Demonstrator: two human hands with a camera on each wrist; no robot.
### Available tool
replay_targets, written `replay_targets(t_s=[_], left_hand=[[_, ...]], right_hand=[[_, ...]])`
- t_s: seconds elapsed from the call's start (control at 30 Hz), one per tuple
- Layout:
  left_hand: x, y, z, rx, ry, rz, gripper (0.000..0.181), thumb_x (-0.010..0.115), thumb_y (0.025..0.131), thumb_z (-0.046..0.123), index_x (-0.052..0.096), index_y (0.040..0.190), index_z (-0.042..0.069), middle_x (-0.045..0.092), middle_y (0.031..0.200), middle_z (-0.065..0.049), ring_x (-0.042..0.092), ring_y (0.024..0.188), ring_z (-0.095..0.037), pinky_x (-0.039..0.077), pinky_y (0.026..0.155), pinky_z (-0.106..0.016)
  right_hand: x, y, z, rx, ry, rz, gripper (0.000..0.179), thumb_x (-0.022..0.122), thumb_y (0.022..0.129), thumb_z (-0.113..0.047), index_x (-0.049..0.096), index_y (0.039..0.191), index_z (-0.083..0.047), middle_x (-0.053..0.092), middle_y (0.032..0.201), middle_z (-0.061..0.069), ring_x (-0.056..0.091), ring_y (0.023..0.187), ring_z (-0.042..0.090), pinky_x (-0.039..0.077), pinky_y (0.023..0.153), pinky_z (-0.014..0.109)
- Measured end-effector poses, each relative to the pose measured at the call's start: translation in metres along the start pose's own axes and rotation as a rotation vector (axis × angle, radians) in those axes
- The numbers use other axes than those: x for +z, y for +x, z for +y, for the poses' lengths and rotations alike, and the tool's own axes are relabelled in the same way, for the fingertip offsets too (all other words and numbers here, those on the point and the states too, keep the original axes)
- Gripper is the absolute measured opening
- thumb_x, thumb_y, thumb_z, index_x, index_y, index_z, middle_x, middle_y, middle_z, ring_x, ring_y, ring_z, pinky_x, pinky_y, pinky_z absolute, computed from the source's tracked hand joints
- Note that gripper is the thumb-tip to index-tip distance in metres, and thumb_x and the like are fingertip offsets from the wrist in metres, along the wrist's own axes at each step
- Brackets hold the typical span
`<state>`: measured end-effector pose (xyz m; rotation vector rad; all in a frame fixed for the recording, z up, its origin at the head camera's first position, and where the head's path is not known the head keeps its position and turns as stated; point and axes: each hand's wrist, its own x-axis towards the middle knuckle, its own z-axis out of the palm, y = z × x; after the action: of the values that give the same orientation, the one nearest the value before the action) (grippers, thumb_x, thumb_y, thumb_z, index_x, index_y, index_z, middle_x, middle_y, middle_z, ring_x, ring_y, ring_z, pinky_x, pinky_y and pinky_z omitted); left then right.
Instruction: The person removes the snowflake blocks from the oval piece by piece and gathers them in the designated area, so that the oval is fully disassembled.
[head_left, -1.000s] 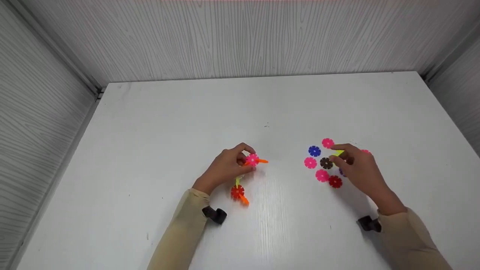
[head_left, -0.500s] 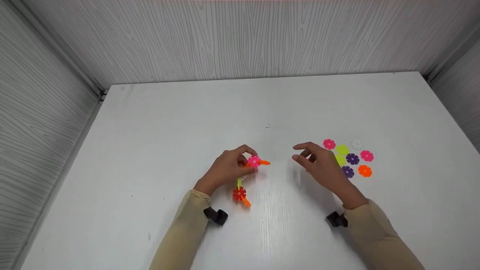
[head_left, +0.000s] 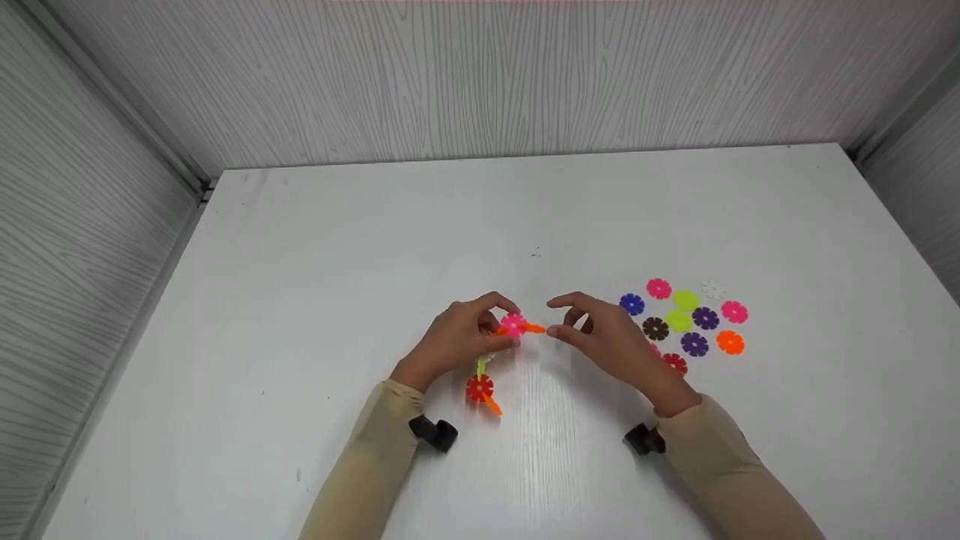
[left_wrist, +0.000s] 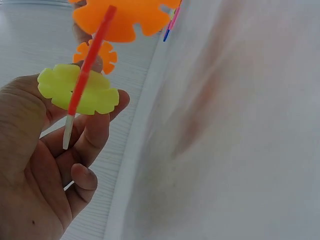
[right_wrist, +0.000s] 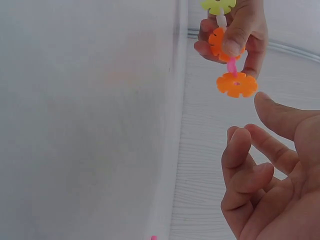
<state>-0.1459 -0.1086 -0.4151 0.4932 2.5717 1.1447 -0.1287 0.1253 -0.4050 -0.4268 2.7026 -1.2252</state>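
In the head view my left hand [head_left: 461,341] pinches a chain of interlocking notched plastic discs, with a pink disc [head_left: 513,325] and an orange end disc [head_left: 534,328] past the fingertips. A red disc [head_left: 480,388] hangs lower on the chain. Up close, the left wrist view has a yellow disc [left_wrist: 52,87] and a larger orange disc [left_wrist: 120,22] joined by the red one, seen edge-on. My right hand [head_left: 611,345] holds nothing, thumb and forefinger spread. Its thumb tip comes right up to the orange end disc [right_wrist: 237,90] in the right wrist view.
Loose notched discs lie on the white table [head_left: 360,247] right of my right hand, among them a blue disc [head_left: 631,304], a brown disc [head_left: 655,328] and an orange disc [head_left: 730,343]. My right hand partly covers a red disc [head_left: 675,364]. Wood-grain panels [head_left: 525,82] enclose the table.
My right hand has moved left from over the loose discs to the chain's orange end, uncovering several discs. The left hand keeps its hold on the chain, nearly still.
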Motion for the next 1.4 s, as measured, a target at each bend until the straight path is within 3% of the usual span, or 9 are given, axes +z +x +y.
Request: replay_targets(t_s=[0.47, 0.8, 1.0, 1.23, 1.4], left_hand=[[0.002, 0.003, 0.0, 0.018, -0.013, -0.005, 0.035, 0.074, 0.085, 0.029, 0.059, 0.117, 0.025, 0.068, 0.086, 0.0, 0.058, 0.076, -0.014, 0.049, 0.072, -0.027], [0.003, 0.003, 0.002, 0.019, -0.05, -0.013, 0.036, 0.073, 0.084, 0.031, 0.058, 0.116, 0.025, 0.066, 0.081, 0.001, 0.055, 0.07, -0.014, 0.047, 0.067, -0.026], [0.004, 0.002, 0.005, 0.027, -0.015, -0.013, 0.035, 0.073, 0.085, 0.033, 0.059, 0.115, 0.024, 0.068, 0.08, 0.001, 0.055, 0.069, -0.013, 0.046, 0.067, -0.027], [0.005, 0.0, 0.017, 0.107, 0.045, 0.006, 0.036, 0.072, 0.086, 0.034, 0.059, 0.116, 0.021, 0.072, 0.082, 0.0, 0.054, 0.064, -0.01, 0.044, 0.064, -0.024], [0.003, -0.004, 0.024, 0.176, 0.103, 0.054, 0.036, 0.072, 0.086, 0.032, 0.059, 0.117, 0.018, 0.072, 0.083, -0.001, 0.052, 0.062, -0.009, 0.042, 0.062, -0.023]], right_hand=[[0.004, 0.003, -0.006, 0.021, -0.054, -0.036, 0.036, 0.072, 0.087, -0.025, 0.065, 0.121, -0.015, 0.066, 0.093, 0.005, 0.058, 0.075, 0.018, 0.05, 0.063, 0.026], [0.006, 0.001, -0.009, -0.017, -0.09, -0.017, 0.024, 0.071, 0.088, -0.017, 0.07, 0.111, -0.015, 0.069, 0.099, 0.004, 0.058, 0.078, 0.017, 0.053, 0.067, 0.026], [0.005, -0.001, -0.008, -0.056, -0.11, 0.012, 0.015, 0.07, 0.088, -0.014, 0.073, 0.103, -0.013, 0.071, 0.097, 0.003, 0.057, 0.075, 0.016, 0.052, 0.066, 0.024], [-0.005, -0.007, -0.009, -0.148, -0.183, 0.083, 0.01, 0.071, 0.087, -0.014, 0.073, 0.097, -0.011, 0.071, 0.091, 0.003, 0.058, 0.073, 0.015, 0.049, 0.064, 0.023], [-0.011, -0.008, -0.012, -0.192, -0.221, 0.125, 0.01, 0.072, 0.086, -0.015, 0.073, 0.095, -0.011, 0.071, 0.089, 0.002, 0.059, 0.072, 0.014, 0.049, 0.064, 0.024]])
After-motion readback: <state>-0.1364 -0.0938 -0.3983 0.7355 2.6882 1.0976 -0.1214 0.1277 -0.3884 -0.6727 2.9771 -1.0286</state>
